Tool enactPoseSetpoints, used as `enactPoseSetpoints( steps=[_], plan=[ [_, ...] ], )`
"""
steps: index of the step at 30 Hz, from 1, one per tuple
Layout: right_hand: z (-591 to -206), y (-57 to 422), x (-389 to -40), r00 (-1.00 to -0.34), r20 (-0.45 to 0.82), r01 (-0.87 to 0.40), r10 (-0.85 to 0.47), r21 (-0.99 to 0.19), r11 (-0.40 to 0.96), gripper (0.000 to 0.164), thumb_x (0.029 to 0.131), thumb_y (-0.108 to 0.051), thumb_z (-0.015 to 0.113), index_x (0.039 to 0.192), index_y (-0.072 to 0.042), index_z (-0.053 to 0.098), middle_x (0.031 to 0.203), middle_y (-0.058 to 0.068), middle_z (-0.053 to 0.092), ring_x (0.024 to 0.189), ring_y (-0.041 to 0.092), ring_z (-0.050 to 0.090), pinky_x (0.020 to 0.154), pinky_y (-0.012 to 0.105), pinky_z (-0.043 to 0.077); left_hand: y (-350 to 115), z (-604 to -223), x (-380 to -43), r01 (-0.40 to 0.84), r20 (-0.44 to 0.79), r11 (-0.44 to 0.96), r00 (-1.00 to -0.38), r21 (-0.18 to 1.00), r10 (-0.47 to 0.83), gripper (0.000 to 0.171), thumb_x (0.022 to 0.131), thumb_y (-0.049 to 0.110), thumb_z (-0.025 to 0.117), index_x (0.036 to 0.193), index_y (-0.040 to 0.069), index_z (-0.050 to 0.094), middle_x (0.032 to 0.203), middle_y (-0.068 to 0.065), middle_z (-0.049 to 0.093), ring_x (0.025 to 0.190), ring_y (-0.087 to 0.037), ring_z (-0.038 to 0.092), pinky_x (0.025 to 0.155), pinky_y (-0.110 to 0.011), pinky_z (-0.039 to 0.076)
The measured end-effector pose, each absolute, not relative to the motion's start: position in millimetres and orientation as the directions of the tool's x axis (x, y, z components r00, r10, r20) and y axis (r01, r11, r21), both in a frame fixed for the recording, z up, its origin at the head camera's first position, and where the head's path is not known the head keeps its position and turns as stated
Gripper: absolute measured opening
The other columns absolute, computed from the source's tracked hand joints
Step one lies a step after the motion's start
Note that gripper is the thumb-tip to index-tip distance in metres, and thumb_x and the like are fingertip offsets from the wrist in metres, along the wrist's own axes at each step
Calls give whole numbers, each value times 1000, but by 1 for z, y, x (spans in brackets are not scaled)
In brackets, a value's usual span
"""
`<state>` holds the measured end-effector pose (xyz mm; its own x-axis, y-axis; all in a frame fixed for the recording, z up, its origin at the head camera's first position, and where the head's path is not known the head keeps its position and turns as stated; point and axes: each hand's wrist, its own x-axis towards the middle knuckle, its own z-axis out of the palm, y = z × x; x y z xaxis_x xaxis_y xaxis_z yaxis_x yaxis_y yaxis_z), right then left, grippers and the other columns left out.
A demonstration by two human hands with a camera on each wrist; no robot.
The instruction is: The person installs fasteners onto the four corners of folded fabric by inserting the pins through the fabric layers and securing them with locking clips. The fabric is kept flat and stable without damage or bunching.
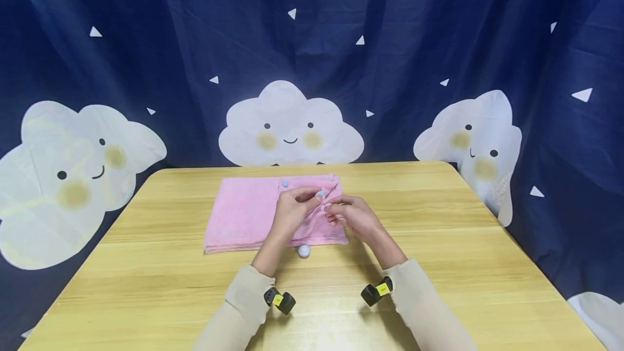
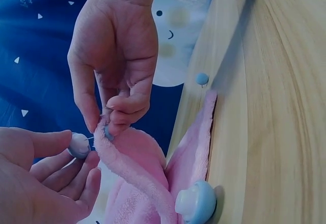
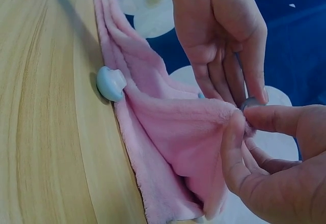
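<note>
A folded pink plush cloth lies on the table, its right part lifted and bunched. My left hand pinches a light blue and white mushroom-shaped pin between thumb and fingers; its thin needle points at the cloth's raised edge. My right hand pinches that edge between thumb and fingers. A light blue piece shows at the cloth right under the right fingertips. A second mushroom-shaped pin sits by the cloth's front edge, and a small blue button-like piece on its far part.
A small blue piece with thin prongs is on the wooden table, past the cloth's corner. Behind the table hangs a dark blue curtain with white clouds. Wrist cameras are strapped over both sleeves.
</note>
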<state>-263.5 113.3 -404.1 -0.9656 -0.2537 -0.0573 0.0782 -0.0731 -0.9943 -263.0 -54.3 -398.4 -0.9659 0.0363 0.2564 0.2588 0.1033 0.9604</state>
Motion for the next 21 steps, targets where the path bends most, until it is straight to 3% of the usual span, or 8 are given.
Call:
enactPoseSetpoints(
  steps=[9,16,21],
  plan=[
    [-403,113,-263,-964,-72,95,-255,-992,-80,19,89,3,61,106,13,58,92,18,62,71,18,59,66,24,53,-54,-369,-240,266,258,127,-963,956,75,27,85,-5,69,112,-11,65,112,-25,65,107,-32,60,92,-40,49],
    [-403,113,-263,-964,-72,98,-255,-991,-89,17,90,4,60,105,13,58,97,22,62,73,19,59,66,24,53,-55,-398,-261,288,282,105,-957,952,71,28,83,-3,73,110,-4,69,108,-18,68,102,-26,64,88,-38,52],
    [-403,113,-264,-966,-71,97,-249,-991,-94,17,92,4,58,106,14,57,96,18,62,75,19,60,69,26,53,-54,-404,-265,276,271,77,-960,958,68,23,82,1,75,104,-2,70,102,-13,71,97,-20,66,83,-32,55]
  ],
)
